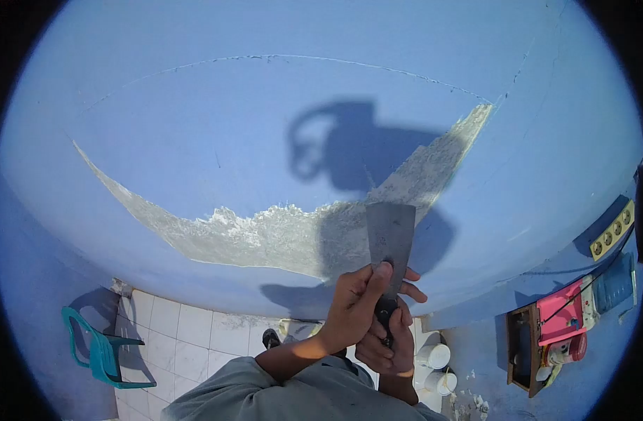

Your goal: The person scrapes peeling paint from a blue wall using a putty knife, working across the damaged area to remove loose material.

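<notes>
**Two Hands on a Scraper at a Blue Wall**

A person is holding a wide metal scraper (390, 231) upright against a blue wall (195, 140), its blade lying on the right end of a long grey patch (279, 235) where the paint is gone. The left hand (356, 305) is gripping the top of the dark handle, fingers curled tight around it and the thumb pressing up at the blade's base. The right hand (388, 347) is clasping the handle just below, its fingers also closed around it and touching the left hand. The person's shadow (349, 147) is falling on the wall above the blade. Down on the floor, just right of the hands, two white tubs (434, 356) are standing together; what is in them cannot be made out. Farther right, a wooden box (523, 347) is sitting beside a pink case (561, 316) and other small items too blurred to name. A teal plastic chair (100, 347) is standing on the white tiled floor (188, 330) at the left.
</notes>
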`<state>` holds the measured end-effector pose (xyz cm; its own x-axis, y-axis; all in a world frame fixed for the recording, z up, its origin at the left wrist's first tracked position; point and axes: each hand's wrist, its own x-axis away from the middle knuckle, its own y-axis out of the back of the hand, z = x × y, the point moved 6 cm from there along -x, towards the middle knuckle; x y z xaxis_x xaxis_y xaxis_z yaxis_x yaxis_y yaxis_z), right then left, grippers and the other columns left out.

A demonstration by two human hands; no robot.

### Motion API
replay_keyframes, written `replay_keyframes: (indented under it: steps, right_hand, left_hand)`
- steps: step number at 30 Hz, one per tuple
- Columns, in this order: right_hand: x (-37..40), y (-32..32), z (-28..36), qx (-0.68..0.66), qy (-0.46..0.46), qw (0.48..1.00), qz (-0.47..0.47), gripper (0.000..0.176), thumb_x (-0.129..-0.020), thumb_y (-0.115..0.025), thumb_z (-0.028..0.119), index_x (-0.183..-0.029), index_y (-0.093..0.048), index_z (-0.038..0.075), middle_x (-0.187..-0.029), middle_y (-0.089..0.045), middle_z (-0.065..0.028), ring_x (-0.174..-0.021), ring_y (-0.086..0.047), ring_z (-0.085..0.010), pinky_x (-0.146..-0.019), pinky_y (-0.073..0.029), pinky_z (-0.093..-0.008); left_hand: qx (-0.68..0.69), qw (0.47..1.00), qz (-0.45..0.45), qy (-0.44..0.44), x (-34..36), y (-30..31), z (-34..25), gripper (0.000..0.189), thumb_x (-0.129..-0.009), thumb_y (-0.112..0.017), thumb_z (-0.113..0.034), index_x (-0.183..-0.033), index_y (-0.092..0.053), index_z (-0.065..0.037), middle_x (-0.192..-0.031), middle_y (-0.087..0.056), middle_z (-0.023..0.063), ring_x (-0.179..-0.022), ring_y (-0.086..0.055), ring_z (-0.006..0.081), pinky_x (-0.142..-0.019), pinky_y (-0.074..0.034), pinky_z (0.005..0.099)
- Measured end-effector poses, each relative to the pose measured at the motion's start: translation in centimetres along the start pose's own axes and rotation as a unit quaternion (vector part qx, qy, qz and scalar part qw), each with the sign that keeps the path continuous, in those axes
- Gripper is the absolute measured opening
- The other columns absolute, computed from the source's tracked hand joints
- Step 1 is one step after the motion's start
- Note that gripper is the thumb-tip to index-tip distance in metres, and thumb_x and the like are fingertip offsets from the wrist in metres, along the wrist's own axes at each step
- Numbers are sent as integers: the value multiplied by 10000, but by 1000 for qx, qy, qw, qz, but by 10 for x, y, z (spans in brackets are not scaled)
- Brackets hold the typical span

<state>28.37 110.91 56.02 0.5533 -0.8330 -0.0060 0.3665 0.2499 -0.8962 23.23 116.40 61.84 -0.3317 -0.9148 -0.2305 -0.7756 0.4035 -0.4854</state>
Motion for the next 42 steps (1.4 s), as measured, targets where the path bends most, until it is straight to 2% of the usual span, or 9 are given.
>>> replay_keyframes:
  steps: [6,11,13,15,17,21,25,38,42]
  right_hand:
    - [-1,-38,-1,216,30,973,-77,369,-908,-325,456,-779,-356,112,-468,-293,20,-346,-263,-67,-359,-238,-207]
    - [-6,-28,0,87,37,995,-23,353,-914,-332,429,-794,-355,98,-502,-327,7,-377,-298,-66,-364,-241,-208]
    - [-1,-42,6,290,133,921,-225,433,-863,-387,519,-871,-436,89,-465,-326,12,-291,-254,-76,-294,-248,-199]
    - [4,-14,5,342,176,888,-250,436,-871,-373,514,-694,-358,116,-390,-250,30,-271,-234,-79,-298,-228,-191]
    - [-1,-12,3,140,43,984,-104,422,-884,-354,499,-734,-390,106,-399,-270,28,-273,-239,-74,-301,-222,-193]
    - [-20,-16,7,93,38,994,-33,415,-887,-339,501,-725,-374,120,-400,-263,26,-269,-212,-67,-282,-196,-193]
    - [-6,-16,1,153,51,983,-91,417,-888,-338,498,-736,-367,110,-403,-256,25,-266,-219,-61,-276,-188,-186]
    - [-22,-10,-22,103,50,993,8,376,-913,-304,456,-812,-346,96,-482,-310,2,-357,-264,-83,-350,-235,-204]
    - [-25,-36,-30,137,47,988,-58,503,-832,-327,608,-713,-365,120,-401,-285,12,-280,-246,-88,-298,-210,-213]
  left_hand:
    - [76,995,35,49,9,7,-10,424,-950,-300,-300,-960,-540,49,-742,-623,113,-578,-559,88,-534,-458,197]
    - [21,999,8,41,0,4,-11,421,-949,-311,-306,-941,-548,41,-718,-617,104,-555,-541,75,-500,-439,186]
    - [74,996,4,50,7,7,-15,412,-944,-323,-299,-886,-520,58,-617,-581,139,-481,-546,148,-453,-441,229]
    - [95,994,11,61,11,3,-4,414,-942,-331,-306,-891,-522,58,-638,-587,134,-490,-548,136,-441,-437,221]
    - [30,999,-31,20,2,4,4,412,-942,-331,-301,-892,-522,60,-628,-583,135,-472,-542,135,-425,-437,229]
    - [23,999,-34,-16,-11,7,-10,419,-939,-343,-312,-884,-534,56,-637,-587,126,-476,-542,128,-423,-435,215]
    - [81,996,-40,-2,6,3,-9,423,-935,-356,-320,-882,-541,57,-644,-590,123,-478,-543,119,-427,-435,203]
    - [20,999,13,48,6,24,-10,415,-938,-359,-310,-915,-556,55,-657,-599,111,-517,-554,100,-477,-440,206]
    - [28,997,12,75,12,28,-23,396,-939,-361,-289,-905,-565,48,-659,-604,112,-513,-548,93,-466,-432,201]
